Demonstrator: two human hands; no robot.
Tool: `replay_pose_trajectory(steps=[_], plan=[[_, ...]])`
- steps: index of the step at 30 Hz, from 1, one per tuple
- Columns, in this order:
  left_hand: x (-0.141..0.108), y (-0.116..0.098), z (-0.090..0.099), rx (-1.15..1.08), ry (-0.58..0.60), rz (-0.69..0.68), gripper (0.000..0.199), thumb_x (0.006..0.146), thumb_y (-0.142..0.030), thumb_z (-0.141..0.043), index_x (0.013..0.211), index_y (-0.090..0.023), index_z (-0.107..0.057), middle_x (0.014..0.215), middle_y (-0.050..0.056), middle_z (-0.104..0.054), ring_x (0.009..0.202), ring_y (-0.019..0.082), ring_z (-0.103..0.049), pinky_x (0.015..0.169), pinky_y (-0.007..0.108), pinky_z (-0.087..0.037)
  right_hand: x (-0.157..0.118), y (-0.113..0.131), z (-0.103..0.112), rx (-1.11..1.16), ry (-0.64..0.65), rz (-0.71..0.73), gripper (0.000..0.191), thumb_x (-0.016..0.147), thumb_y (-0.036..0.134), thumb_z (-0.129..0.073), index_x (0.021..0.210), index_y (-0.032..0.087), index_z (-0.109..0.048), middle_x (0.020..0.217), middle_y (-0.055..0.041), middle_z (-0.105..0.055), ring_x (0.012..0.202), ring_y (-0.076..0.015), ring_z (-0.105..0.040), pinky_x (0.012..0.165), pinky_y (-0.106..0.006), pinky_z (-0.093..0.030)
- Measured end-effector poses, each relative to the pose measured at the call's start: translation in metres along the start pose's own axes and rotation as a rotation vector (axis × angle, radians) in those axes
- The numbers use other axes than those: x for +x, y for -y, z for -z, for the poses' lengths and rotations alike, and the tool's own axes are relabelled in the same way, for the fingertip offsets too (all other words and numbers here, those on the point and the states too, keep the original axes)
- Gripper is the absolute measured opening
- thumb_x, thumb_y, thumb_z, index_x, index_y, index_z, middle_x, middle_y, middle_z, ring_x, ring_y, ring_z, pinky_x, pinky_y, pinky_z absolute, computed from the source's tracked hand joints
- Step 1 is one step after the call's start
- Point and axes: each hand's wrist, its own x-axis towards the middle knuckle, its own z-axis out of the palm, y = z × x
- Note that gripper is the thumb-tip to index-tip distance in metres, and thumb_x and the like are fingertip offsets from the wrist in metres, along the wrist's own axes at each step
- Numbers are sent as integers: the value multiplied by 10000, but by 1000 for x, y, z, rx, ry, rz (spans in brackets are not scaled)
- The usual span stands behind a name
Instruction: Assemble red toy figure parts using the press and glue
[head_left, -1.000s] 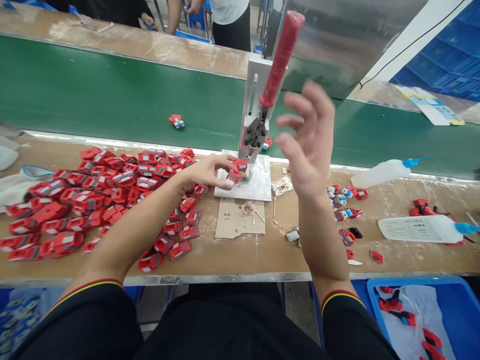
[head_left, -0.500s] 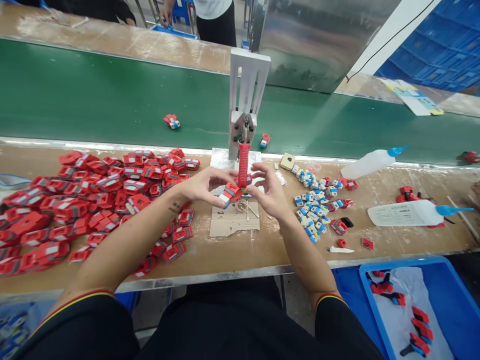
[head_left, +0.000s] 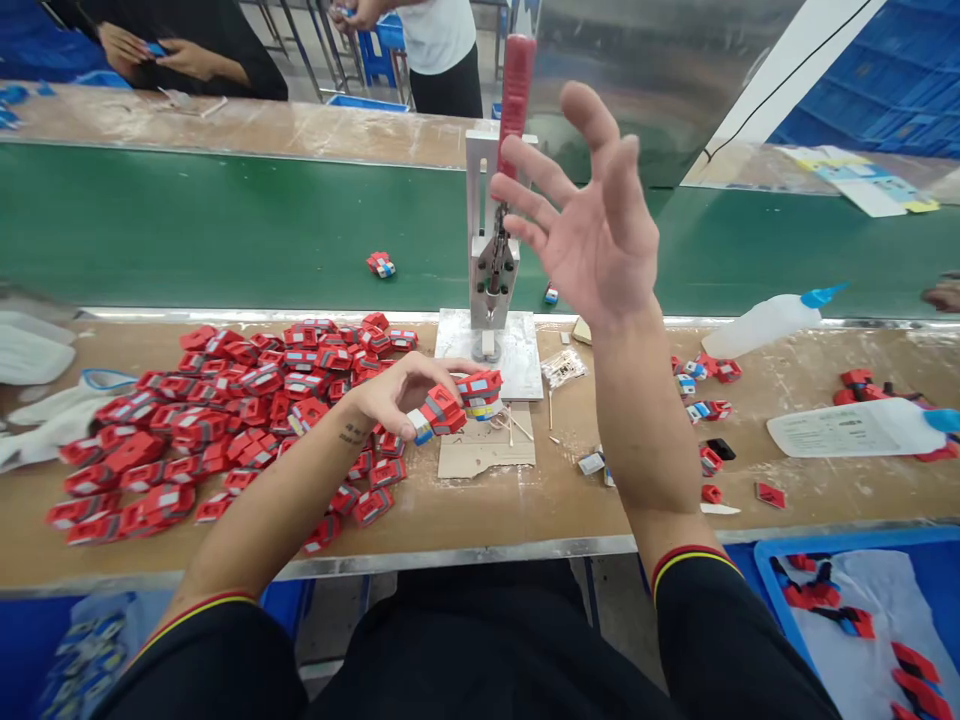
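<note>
My left hand (head_left: 409, 392) is closed on red toy pieces (head_left: 444, 411) with blue, white and yellow parts, held above a piece of cardboard (head_left: 487, 448). My right hand (head_left: 589, 215) is raised, its fingers spread and palm showing, beside the upright red handle (head_left: 516, 90) of a metal press (head_left: 493, 255). Nothing is in that hand; whether its fingertips touch the handle, I cannot tell. The press stands on a metal base plate (head_left: 526, 355), just beyond my left hand. Left of it lies a large heap of red pieces (head_left: 247, 390).
A green conveyor belt (head_left: 225, 230) runs behind, carrying a small piece (head_left: 381, 265). White bottles (head_left: 847, 428) with blue nozzles lie at the right. A blue tray (head_left: 780, 590) sits lower right. Two people are across the belt.
The press handle has swung from down to upright. My right hand has risen away from the pieces and opened beside it. My left hand has drawn slightly towards me with the pieces.
</note>
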Motion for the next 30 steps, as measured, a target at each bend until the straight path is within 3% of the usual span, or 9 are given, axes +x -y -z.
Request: replay_pose_trajectory(steps=[3,6,10,12,18,23,25,27,30], plan=[[-5,-1,-3,-18,-12,41,620,363,-729,-1000,716,-247,-833,1203,231,-807,1053,453,-786,939,622,-617,-11,-2,-5,-10,-3,-1,883,802,938,-637,1529,454,-505,1541,64,-649,1403,-222,-679,1112,-380,-573],[-13,-2,-6,-20,-52,48,642,345,-765,-985,685,-247,-816,1228,225,-801,1075,462,-782,944,631,-620,-64,-17,-17,-199,-73,-22,798,870,858,-659,1512,396,-548,1624,-34,-565,1407,-288,-658,1032,-443,-645],[-20,5,-16,-41,-144,-27,614,477,-775,-954,760,-244,-835,1336,225,-769,1116,471,-782,948,650,-619,-149,-50,-46,-229,-53,-155,574,889,612,-817,1345,315,-635,1363,-95,-697,1097,-236,-754,858,-392,-681],[-19,12,-26,-63,-174,-62,593,539,-755,-948,814,-239,-847,1358,234,-757,1164,479,-771,982,653,-610,-176,-61,-63,-144,-48,-249,643,817,556,-912,1330,295,-625,1237,-87,-739,1038,-230,-764,835,-379,-685],[-10,21,-62,-49,-151,-106,501,577,-558,-1025,931,-242,-868,1495,235,-682,1339,478,-702,1118,637,-562,-199,-74,-82,63,-305,-367,440,862,550,-875,1168,291,-694,1101,-54,-784,964,-227,-780,830,-395,-704],[-25,24,-66,-169,-324,-79,428,655,-388,-1024,963,-209,-786,1524,235,-669,1364,427,-708,1039,583,-640,-175,-101,-8,1,-417,-368,436,890,577,-802,1214,300,-707,1153,-57,-772,917,-212,-750,755,-385,-694],[-34,27,-60,-287,-487,-34,423,688,-347,-1015,916,-213,-684,1341,195,-780,1137,342,-816,841,443,-708,-140,-115,34,-312,-405,-369,429,945,526,-713,1285,266,-684,1203,-91,-764,983,-233,-744,839,-418,-679],[-40,29,-53,-368,-640,19,491,681,-336,-1027,871,-221,-588,1083,117,-837,891,246,-826,660,304,-676,-94,-130,68,-802,-230,-475,405,1023,394,-550,1364,202,-653,1221,-128,-754,1021,-250,-732,948,-461,-643],[-40,29,-46,-399,-822,93,603,598,-346,-1072,842,-213,-536,884,22,-793,685,142,-735,557,202,-588,-32,-153,94,-977,-128,-523,357,941,224,-622,1268,126,-728,1291,-192,-730,1196,-318,-676,1153,-503,-516]])
